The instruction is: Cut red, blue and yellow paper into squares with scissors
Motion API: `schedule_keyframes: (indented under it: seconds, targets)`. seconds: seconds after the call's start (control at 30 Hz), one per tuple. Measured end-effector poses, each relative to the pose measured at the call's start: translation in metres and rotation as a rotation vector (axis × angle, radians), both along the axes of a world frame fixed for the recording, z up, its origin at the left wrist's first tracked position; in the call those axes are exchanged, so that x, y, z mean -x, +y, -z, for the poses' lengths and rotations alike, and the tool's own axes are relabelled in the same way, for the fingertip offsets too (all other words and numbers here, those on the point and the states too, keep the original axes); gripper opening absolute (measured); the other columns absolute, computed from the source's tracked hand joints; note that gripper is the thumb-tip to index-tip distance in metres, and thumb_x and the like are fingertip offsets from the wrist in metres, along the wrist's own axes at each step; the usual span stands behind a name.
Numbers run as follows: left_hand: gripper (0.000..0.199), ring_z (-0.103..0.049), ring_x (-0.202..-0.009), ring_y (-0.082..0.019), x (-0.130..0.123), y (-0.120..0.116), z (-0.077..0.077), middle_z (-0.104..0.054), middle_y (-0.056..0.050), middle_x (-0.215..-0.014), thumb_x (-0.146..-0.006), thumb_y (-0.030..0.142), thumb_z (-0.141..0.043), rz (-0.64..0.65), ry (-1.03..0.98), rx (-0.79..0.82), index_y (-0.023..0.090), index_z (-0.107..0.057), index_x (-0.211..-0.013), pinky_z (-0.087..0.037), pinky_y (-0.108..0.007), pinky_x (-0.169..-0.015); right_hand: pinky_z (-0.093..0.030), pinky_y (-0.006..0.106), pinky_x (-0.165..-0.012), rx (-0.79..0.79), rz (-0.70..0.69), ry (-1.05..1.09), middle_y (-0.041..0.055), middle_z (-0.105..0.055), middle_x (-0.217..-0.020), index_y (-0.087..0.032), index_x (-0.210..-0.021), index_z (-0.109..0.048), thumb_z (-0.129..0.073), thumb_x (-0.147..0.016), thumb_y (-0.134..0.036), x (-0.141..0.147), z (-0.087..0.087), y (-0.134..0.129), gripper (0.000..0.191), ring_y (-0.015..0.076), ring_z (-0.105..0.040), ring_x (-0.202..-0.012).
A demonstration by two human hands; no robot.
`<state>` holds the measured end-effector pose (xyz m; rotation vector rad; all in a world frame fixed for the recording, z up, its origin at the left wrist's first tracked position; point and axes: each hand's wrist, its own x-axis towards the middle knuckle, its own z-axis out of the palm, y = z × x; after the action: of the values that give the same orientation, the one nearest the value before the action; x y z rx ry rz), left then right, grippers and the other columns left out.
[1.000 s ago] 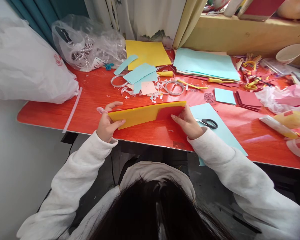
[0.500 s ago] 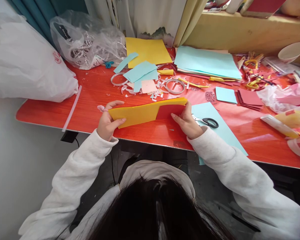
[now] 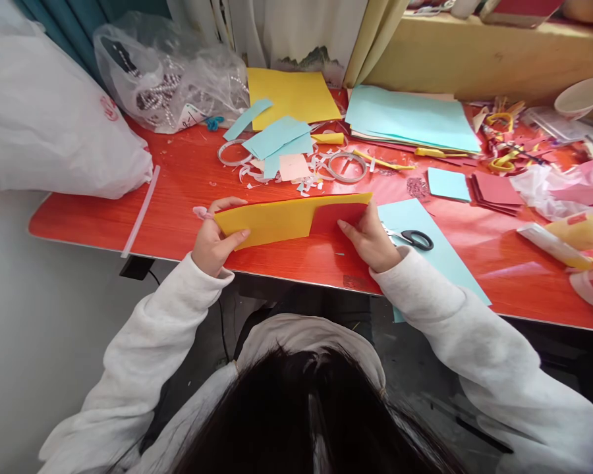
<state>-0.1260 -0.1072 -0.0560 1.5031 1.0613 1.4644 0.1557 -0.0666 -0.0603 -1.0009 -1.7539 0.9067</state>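
Note:
Between my two hands I hold a long strip of yellow paper tilted up over the table's front edge. A dark red paper square lies against its right part, and more red shows along the top edge behind. My left hand grips the left end, thumb in front and fingers behind. At the right end, my right hand pinches the red square and the yellow paper together. Scissors with black handles rest beside my right wrist on a light blue sheet.
Blue offcuts, tape rolls and paper scraps lie behind the strip. Farther back are a yellow sheet and a blue paper stack. Cut blue squares and red squares sit right. A white bag stands left.
The top edge of the yellow paper looks more even at the right end, where layers were slightly fanned before. Both hands keep their places; the view has shifted very slightly.

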Motion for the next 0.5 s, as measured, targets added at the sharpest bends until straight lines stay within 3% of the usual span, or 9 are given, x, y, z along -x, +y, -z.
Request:
schedule_keyframes:
  seconds: [0.13,0.27,0.4,0.5]
  targets:
    - [0.049,-0.058,-0.087,-0.013,0.000,-0.001,0.002,-0.058,0.001,-0.096,-0.063,0.015,-0.072,-0.019,-0.074,0.017,0.026,-0.053,-0.106,-0.048,-0.026,-0.077,-0.038,0.039,-0.103,0.027,0.000,0.024,0.0076,-0.052,-0.121,-0.024,-0.115,-0.042,-0.056,-0.079,-0.042,-0.001,-0.001,0.000,0.043,0.0223,-0.046,-0.119]
    - [0.048,-0.059,-0.085,-0.014,-0.002,-0.005,-0.007,-0.060,0.002,-0.089,-0.059,0.015,-0.075,-0.047,-0.197,0.125,0.023,-0.054,-0.101,-0.050,-0.029,-0.078,-0.044,0.039,-0.097,0.151,-0.047,0.119,0.0046,-0.057,-0.118,-0.026,-0.111,-0.047,-0.063,-0.074,-0.041,0.000,-0.014,-0.005,0.042,0.0225,-0.053,-0.112]
    - [0.048,-0.056,-0.101,-0.023,-0.006,-0.012,-0.022,-0.060,-0.002,-0.096,-0.058,0.018,-0.076,-0.059,-0.257,0.279,0.019,-0.054,-0.100,-0.044,-0.042,-0.094,-0.045,0.042,-0.095,0.265,-0.100,0.223,0.0032,-0.062,-0.111,-0.026,-0.102,-0.053,-0.070,-0.067,-0.035,0.000,-0.034,-0.014,0.040,0.0244,-0.056,-0.108]
    - [0.040,-0.051,-0.113,-0.030,-0.004,-0.017,-0.033,-0.060,-0.005,-0.102,-0.060,0.021,-0.074,-0.046,-0.170,0.303,0.016,-0.057,-0.096,-0.035,-0.051,-0.103,-0.046,0.044,-0.093,0.358,-0.113,0.237,0.0031,-0.065,-0.106,-0.025,-0.101,-0.056,-0.072,-0.065,-0.031,0.000,-0.049,-0.022,0.040,0.0256,-0.058,-0.107]
